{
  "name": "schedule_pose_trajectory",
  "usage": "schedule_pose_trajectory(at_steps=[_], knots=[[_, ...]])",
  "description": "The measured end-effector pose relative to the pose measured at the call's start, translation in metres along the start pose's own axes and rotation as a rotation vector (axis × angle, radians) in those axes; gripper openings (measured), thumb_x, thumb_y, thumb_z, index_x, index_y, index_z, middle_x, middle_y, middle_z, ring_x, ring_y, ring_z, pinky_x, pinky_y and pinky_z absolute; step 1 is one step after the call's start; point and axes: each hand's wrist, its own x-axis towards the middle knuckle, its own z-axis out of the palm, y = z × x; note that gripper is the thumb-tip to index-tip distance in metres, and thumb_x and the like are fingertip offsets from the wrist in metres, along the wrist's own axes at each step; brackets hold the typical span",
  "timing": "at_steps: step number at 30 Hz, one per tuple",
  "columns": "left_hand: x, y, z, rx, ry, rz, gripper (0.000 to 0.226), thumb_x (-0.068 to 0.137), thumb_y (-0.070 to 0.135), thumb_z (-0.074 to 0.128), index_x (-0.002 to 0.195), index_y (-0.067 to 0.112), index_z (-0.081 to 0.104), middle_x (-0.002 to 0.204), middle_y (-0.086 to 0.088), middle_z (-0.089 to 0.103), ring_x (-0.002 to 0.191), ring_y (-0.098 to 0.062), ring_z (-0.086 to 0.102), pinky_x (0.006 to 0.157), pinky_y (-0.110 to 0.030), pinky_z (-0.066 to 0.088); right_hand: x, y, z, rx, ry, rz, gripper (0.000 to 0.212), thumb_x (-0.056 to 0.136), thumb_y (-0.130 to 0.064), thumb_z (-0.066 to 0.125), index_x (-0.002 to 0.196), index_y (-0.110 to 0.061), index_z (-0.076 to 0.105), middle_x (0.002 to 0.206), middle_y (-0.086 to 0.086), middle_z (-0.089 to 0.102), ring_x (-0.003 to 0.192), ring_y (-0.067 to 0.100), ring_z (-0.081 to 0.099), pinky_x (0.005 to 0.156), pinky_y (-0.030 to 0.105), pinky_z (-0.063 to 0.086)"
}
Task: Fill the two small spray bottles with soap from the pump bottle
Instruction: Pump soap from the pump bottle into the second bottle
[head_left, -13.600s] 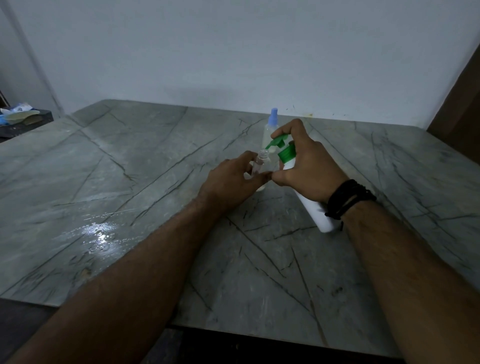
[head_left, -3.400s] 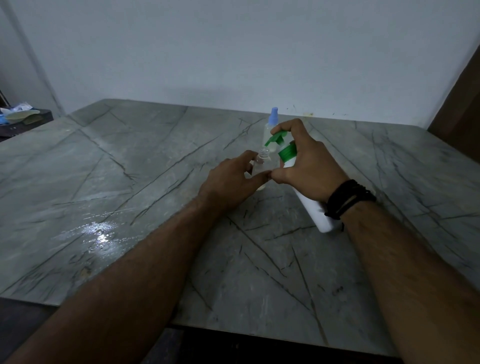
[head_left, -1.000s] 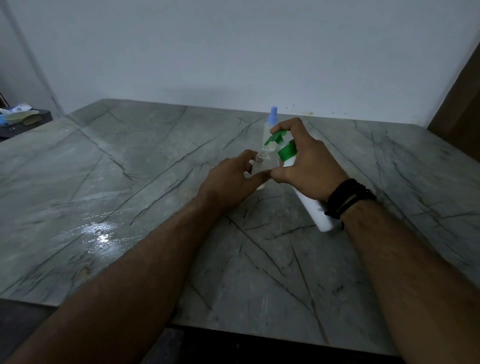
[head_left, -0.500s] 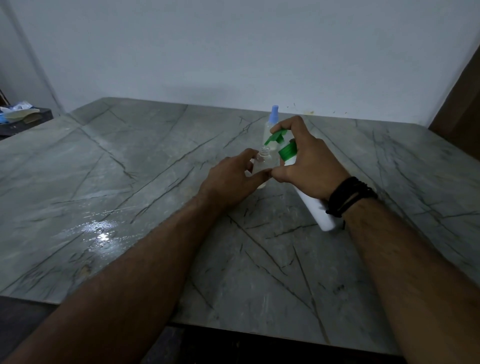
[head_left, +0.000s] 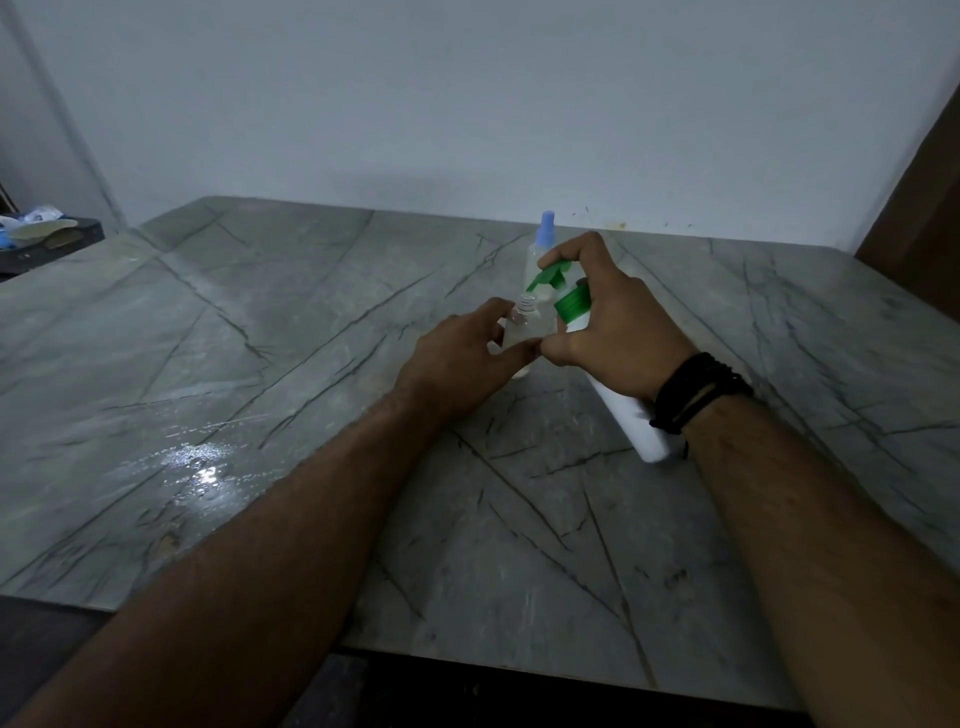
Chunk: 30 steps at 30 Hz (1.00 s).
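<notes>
My left hand (head_left: 462, 358) holds a small clear spray bottle (head_left: 522, 328) upright on the table, its cap off and its threaded neck bare. My right hand (head_left: 613, 327) grips the white pump bottle (head_left: 631, 421), which is tilted toward the small bottle. The forefinger lies on top of the green pump head (head_left: 550, 273), whose spout points down at the open neck. A second small spray bottle (head_left: 543, 247) with a pale blue cap stands just behind them.
The grey marble table (head_left: 260, 364) has a wet shiny patch (head_left: 200, 462) at the front left. Its front edge runs close to me. A dark side table with clutter (head_left: 41, 239) stands at far left. A brown wooden panel (head_left: 919, 208) is at right.
Both hands stay in the same hold on the bottles. The view has shifted only slightly.
</notes>
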Motion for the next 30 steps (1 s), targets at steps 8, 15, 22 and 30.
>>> schedule_pose_trajectory(at_steps=[8,15,22,30], knots=[[0.0008,-0.0042,0.0010,-0.009,0.014,0.013,0.055,0.087,0.060,0.057,0.133,0.029,0.049,0.119,0.000,0.067,0.097,-0.012,0.063,0.082,-0.031,0.051,-0.0014,-0.0006,0.0000,0.021,0.006,0.002,0.067,0.069,-0.013,0.080,0.120,-0.034,0.042,0.093,-0.006,0.065,0.072,0.012,0.064,0.062,0.019,0.048],[0.0020,-0.0044,0.0020,0.009,0.006,0.006,0.059,0.088,0.058,0.057,0.137,0.027,0.046,0.122,-0.001,0.065,0.100,-0.014,0.062,0.080,-0.027,0.046,-0.0010,-0.0023,-0.0003,0.023,-0.005,0.019,0.063,0.069,-0.012,0.080,0.112,-0.034,0.040,0.094,-0.005,0.064,0.075,0.013,0.064,0.064,0.024,0.050],[0.0006,-0.0039,0.0009,-0.004,0.016,0.009,0.057,0.088,0.059,0.057,0.135,0.028,0.048,0.120,0.000,0.066,0.096,-0.011,0.060,0.080,-0.028,0.047,-0.0018,-0.0015,-0.0005,0.022,0.012,0.015,0.066,0.068,-0.013,0.080,0.119,-0.034,0.043,0.092,-0.007,0.064,0.069,0.009,0.062,0.059,0.015,0.044],[-0.0003,-0.0010,-0.0001,0.009,0.011,0.009,0.060,0.088,0.059,0.057,0.136,0.025,0.047,0.123,-0.002,0.065,0.101,-0.014,0.063,0.080,-0.027,0.047,-0.0018,-0.0006,-0.0011,0.021,0.014,0.022,0.064,0.069,-0.012,0.079,0.116,-0.033,0.042,0.093,-0.007,0.063,0.072,0.009,0.062,0.060,0.016,0.043]])
